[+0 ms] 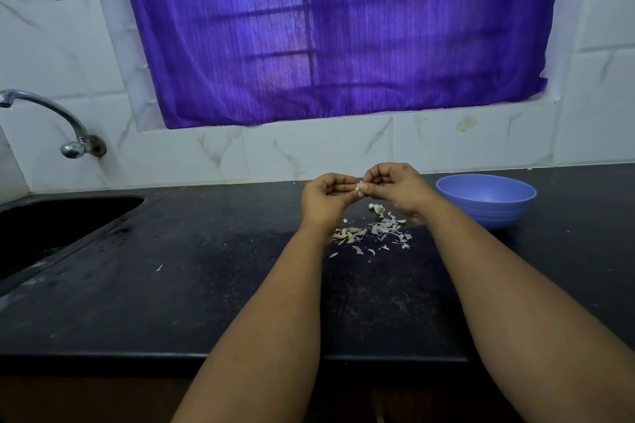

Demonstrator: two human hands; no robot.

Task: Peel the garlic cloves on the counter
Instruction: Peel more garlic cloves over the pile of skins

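Note:
Both hands are raised together above the black counter [171, 285]. A small pale garlic clove [358, 187] sits between them. My left hand [324, 199] holds it with curled fingers, and my right hand [395, 187] pinches its end with thumb and fingertips. Below the hands, several garlic cloves [350, 233] lie in a small heap on the counter, with one more clove [377, 208] a little farther back. Thin papery skins [390, 228] are scattered to the right of the heap.
A blue plastic bowl [486, 199] stands on the counter just right of my right hand. A dark sink [51, 227] is set into the counter at the left, under a metal tap [51, 113]. A purple curtain [326, 27] covers the window behind.

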